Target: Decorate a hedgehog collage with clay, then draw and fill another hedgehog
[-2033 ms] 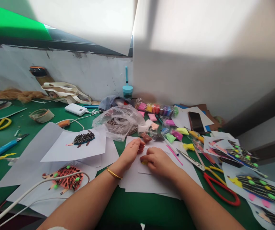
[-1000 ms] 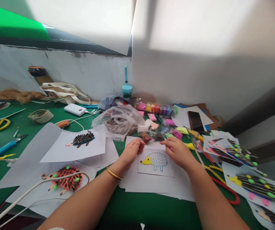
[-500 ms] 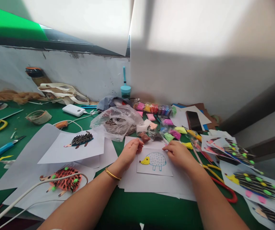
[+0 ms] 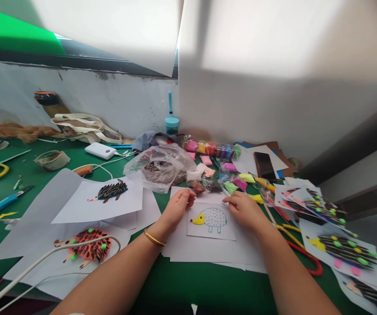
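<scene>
A small white card (image 4: pixel 210 235) with a drawn hedgehog lies on larger white sheets (image 4: pixel 188 252). The hedgehog's face (image 4: pixel 200 219) is yellow with a dark nose, and its body (image 4: pixel 215 216) is outlined in blue with short marks inside. At the card's upper left, my left hand (image 4: pixel 179 206) rests on its side with the fingers curled in; what they hold, if anything, is hidden. My right hand (image 4: pixel 243 209) is palm down by the upper right corner, its index fingertip bent toward the thumb. Whether it pinches anything cannot be made out.
Beyond the hands are a plastic bag of striped seeds (image 4: pixel 162 168) and several coloured clay packets (image 4: pixel 230 187). Finished seed hedgehogs lie left (image 4: pixel 112 191) and right (image 4: pixel 342 249). Red-and-yellow scissors (image 4: pixel 306 256) sit by my right forearm; a white cable (image 4: pixel 44 264) crosses the left side.
</scene>
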Available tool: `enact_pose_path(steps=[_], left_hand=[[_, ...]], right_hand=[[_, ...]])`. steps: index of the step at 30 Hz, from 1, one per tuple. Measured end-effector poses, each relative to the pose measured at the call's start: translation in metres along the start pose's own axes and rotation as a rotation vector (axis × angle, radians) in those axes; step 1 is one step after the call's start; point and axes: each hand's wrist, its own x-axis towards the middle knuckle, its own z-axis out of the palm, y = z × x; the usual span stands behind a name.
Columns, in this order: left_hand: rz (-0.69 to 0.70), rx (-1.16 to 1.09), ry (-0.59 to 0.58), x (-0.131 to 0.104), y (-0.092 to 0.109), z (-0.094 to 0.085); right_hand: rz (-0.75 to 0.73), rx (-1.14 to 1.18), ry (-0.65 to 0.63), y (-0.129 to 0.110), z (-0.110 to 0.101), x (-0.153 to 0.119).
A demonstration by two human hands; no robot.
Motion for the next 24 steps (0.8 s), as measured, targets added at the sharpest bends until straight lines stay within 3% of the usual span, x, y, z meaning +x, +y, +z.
enact_pose_path(steps=[6,13,16,24], left_hand=[[0.101,0.104,0.049,0.004,-0.002,-0.003],[0.137,0.105,0.045,0.002,-0.001,-0.002],[0.133,0.097,0.040,0.002,-0.001,-0.001],[0.138,0.109,0.036,0.001,-0.001,0.000]], right_hand=[[0.088,0.011,0.097,0.004,-0.002,0.001],[0.301,-0.055,0.371,0.039,-0.017,0.000],[0.376,-0.063,0.404,0.050,-0.020,0.001],[0.402,-0.047,0.446,0.061,-0.020,0.002]])
